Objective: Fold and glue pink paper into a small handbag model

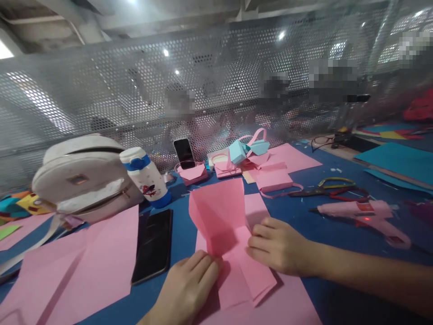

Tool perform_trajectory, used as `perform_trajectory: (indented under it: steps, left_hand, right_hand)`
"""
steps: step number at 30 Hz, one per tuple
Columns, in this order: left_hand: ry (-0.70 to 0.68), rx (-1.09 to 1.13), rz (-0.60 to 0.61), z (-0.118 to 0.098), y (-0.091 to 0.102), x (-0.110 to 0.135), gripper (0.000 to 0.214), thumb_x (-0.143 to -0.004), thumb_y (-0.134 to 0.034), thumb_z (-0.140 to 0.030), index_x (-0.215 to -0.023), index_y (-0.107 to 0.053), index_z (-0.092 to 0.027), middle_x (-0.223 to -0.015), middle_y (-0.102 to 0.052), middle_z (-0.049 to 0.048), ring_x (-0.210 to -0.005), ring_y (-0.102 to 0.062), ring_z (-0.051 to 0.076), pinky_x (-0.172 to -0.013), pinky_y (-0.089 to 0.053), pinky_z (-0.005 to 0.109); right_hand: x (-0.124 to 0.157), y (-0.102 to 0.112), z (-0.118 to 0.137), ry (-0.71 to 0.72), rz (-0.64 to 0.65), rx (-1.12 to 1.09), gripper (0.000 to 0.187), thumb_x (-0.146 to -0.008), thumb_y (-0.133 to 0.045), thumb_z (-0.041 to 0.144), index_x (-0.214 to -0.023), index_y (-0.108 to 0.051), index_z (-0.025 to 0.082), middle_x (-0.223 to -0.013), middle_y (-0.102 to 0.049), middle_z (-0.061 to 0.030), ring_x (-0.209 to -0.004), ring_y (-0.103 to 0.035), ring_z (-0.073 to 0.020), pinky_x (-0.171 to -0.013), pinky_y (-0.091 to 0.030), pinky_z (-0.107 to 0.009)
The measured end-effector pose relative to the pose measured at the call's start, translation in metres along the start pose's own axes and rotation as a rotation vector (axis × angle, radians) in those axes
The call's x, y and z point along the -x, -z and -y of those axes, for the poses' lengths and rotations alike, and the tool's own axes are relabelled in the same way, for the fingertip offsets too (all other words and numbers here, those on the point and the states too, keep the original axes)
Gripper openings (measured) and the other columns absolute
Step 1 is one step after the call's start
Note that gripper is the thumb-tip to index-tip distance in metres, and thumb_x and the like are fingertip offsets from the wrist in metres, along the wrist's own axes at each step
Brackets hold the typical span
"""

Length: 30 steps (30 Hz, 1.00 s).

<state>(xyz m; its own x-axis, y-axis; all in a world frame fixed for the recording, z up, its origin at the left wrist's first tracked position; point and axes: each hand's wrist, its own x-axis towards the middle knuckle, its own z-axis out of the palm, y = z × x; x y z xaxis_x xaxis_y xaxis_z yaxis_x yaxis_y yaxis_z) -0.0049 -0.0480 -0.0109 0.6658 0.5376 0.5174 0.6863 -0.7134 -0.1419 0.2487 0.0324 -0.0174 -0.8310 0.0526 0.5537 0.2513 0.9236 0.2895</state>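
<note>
A folded pink paper piece (219, 203), its back panel standing upright and its front flaps lying forward, rests on a flat pink sheet (297, 293). At its left side my left hand (189, 280) has its fingers curled and pressed onto the lower edge. My right hand (280, 246) grips the right side, fingers bent around the paper's edge. The thumbs are mostly hidden. Off to the right lie a pink hot glue gun (365, 212) with a small red light and scissors (334, 187).
Left of the work are a black phone (154, 246), pink sheets (88, 266), a white bottle (145, 176) and a white backpack (84, 176). Small pink paper bags (274, 176) stand behind. Blue sheets (402, 160) lie at right; a perforated metal screen (209, 85) closes the back.
</note>
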Motion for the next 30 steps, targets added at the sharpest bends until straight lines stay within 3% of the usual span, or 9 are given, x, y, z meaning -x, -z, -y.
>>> perform_trajectory:
  steps: [3,7,13,16,19,25,28,30]
  left_hand:
    - [-0.004,-0.031,0.048,0.002,-0.002,-0.001,0.03,-0.103,-0.031,-0.017,-0.095,-0.06,-0.014,-0.068,-0.065,0.003,-0.058,-0.06,0.018,-0.047,-0.046,0.027]
    - [-0.012,-0.076,0.02,0.004,-0.003,-0.001,0.03,-0.104,-0.034,-0.026,-0.109,-0.059,-0.011,-0.071,-0.069,0.004,-0.058,-0.064,0.019,-0.048,-0.046,0.03]
    - [0.112,-0.126,-0.066,0.006,-0.008,-0.003,0.029,-0.103,-0.034,-0.023,-0.124,-0.052,-0.011,-0.074,-0.073,0.0029,-0.051,-0.065,0.014,-0.045,-0.046,0.025]
    - [0.214,-0.13,-0.127,0.004,-0.015,-0.004,0.035,-0.099,-0.048,-0.031,-0.129,-0.049,-0.012,-0.063,-0.069,-0.0015,-0.045,-0.062,0.013,-0.043,-0.044,0.022]
    - [0.273,-0.137,-0.142,0.004,-0.021,-0.001,0.056,-0.091,-0.062,-0.03,-0.14,-0.042,-0.011,-0.063,-0.069,-0.0019,-0.048,-0.063,0.013,-0.047,-0.045,0.022]
    - [0.127,-0.086,-0.033,0.012,-0.016,0.008,0.048,-0.102,-0.034,-0.021,-0.149,-0.028,-0.011,-0.066,-0.069,-0.0004,-0.05,-0.063,0.014,-0.05,-0.049,0.024]
    - [0.095,-0.087,-0.036,0.011,-0.011,0.004,0.049,-0.104,-0.029,-0.019,-0.151,-0.022,-0.011,-0.067,-0.07,-0.0004,-0.05,-0.063,0.015,-0.049,-0.049,0.025]
    - [0.102,-0.105,-0.062,0.009,-0.008,-0.001,0.045,-0.104,-0.029,-0.02,-0.149,-0.027,-0.01,-0.063,-0.068,-0.0017,-0.047,-0.061,0.015,-0.047,-0.047,0.024]
  right_hand:
    - [-0.002,-0.002,0.0,-0.022,0.008,-0.022,0.029,-0.098,-0.042,0.009,-0.082,-0.065,0.015,-0.073,-0.062,-0.0026,-0.07,-0.046,-0.0174,-0.066,-0.027,-0.033]
    - [-0.004,-0.003,0.002,-0.05,-0.031,-0.014,0.033,-0.098,-0.038,0.006,-0.081,-0.065,0.016,-0.07,-0.062,-0.0023,-0.065,-0.044,-0.0168,-0.063,-0.027,-0.033]
    - [-0.005,-0.008,0.002,-0.157,-0.132,-0.009,0.025,-0.101,-0.04,0.01,-0.102,-0.064,0.012,-0.065,-0.06,-0.0005,-0.06,-0.046,-0.0158,-0.06,-0.03,-0.032]
    - [-0.003,-0.012,0.002,-0.251,-0.099,-0.045,0.026,-0.102,-0.038,0.011,-0.107,-0.063,0.013,-0.069,-0.062,-0.0018,-0.063,-0.05,-0.0158,-0.063,-0.033,-0.032]
    - [-0.001,-0.015,0.001,-0.27,-0.056,-0.08,0.024,-0.102,-0.039,0.014,-0.109,-0.063,0.013,-0.075,-0.064,-0.0038,-0.067,-0.051,-0.0167,-0.065,-0.034,-0.032]
    - [0.001,-0.011,-0.003,-0.319,0.131,-0.21,0.019,-0.087,-0.053,0.005,-0.095,-0.065,0.018,-0.095,-0.068,-0.0041,-0.081,-0.048,-0.0199,-0.074,-0.034,-0.033]
    - [0.001,-0.009,-0.004,-0.352,0.21,-0.233,0.025,-0.077,-0.056,0.0,-0.092,-0.064,0.018,-0.095,-0.069,-0.0028,-0.081,-0.048,-0.0195,-0.073,-0.034,-0.032]
    - [0.001,-0.009,-0.004,-0.374,0.224,-0.249,0.028,-0.074,-0.054,-0.002,-0.091,-0.063,0.019,-0.091,-0.068,-0.002,-0.078,-0.05,-0.0188,-0.073,-0.035,-0.031]
